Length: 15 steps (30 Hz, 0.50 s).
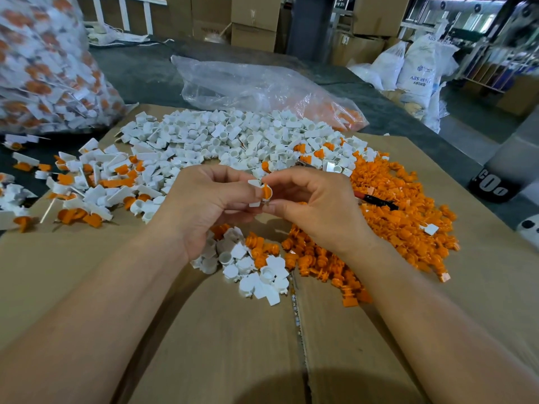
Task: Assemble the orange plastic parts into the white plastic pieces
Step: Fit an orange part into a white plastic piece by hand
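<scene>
One wide-angle camera, worn on the head, looks forward and down from close above the left hand and right hand over a cardboard sheet, cartons far behind.

Cardboard sheet carries white pieces pile, orange parts pile, assembled units.
</scene>
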Tool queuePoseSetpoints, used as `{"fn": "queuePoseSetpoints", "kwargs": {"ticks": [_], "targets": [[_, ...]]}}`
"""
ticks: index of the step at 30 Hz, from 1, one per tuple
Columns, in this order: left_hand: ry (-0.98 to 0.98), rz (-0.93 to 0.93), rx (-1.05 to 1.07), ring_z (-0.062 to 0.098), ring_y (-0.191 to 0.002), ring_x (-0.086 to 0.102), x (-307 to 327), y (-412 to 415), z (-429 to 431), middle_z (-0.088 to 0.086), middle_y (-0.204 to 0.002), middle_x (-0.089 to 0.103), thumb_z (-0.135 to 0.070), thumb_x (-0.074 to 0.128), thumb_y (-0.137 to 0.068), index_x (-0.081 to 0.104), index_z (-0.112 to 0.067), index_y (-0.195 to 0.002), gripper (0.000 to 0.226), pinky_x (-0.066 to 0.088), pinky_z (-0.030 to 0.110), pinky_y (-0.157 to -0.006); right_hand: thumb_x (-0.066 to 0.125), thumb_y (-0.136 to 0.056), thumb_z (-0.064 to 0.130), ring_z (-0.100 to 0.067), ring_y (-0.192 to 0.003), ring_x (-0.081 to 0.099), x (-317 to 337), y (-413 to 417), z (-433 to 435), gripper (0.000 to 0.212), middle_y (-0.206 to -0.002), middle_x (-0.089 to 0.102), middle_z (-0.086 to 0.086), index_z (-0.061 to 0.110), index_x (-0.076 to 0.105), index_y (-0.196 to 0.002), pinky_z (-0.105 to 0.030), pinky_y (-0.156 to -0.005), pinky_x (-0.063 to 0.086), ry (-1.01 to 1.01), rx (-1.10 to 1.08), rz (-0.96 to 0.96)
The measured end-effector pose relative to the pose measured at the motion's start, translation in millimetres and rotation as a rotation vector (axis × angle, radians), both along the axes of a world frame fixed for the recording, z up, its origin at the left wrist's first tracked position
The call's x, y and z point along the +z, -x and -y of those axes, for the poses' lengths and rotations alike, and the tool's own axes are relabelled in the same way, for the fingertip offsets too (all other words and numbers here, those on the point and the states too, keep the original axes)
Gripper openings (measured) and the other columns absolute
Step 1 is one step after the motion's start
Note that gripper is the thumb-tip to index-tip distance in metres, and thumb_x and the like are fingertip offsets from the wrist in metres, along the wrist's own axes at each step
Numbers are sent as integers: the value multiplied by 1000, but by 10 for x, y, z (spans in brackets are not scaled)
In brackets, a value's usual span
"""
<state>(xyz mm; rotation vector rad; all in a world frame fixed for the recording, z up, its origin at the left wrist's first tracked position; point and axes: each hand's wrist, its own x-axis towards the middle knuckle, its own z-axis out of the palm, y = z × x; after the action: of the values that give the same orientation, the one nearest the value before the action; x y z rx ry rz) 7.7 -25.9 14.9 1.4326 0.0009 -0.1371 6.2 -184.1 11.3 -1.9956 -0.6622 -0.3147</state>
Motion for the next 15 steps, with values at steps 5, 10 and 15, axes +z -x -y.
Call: {"fn": "queuePoseSetpoints", "kwargs": {"ticks": [5, 10, 15], "targets": [[0, 11, -9, 18, -57, 67, -5, -9, -3, 9, -62, 68, 2, 73, -63, 64, -7, -66, 13, 56, 22, -53, 74, -71, 1, 4, -77, 64, -1, 2, -3, 37, -76, 63, 23, 33, 62, -86, -10, -74, 50, 7, -4, 8], [-6, 11, -10, 17, -57, 67, -8, -11, -3, 8, -63, 69, 2, 72, -64, 64, -8, -66, 13, 56, 22, -53, 72, -72, 0, 6, -78, 63, -8, -4, 9, 37, -78, 62, 23, 32, 62, -86, -10, -74, 50, 8, 0, 2], [-7, 12, -13, 19, -60, 68, -2, -10, -8, 11, -67, 70, 3, 71, -67, 65, -7, -67, 12, 57, 24, -56, 70, -72, -5, 6, -77, 63, -24, -15, 11, 42, -77, 62, 23, 34, 61, -86, -10, -75, 49, 7, 6, -3]]}}
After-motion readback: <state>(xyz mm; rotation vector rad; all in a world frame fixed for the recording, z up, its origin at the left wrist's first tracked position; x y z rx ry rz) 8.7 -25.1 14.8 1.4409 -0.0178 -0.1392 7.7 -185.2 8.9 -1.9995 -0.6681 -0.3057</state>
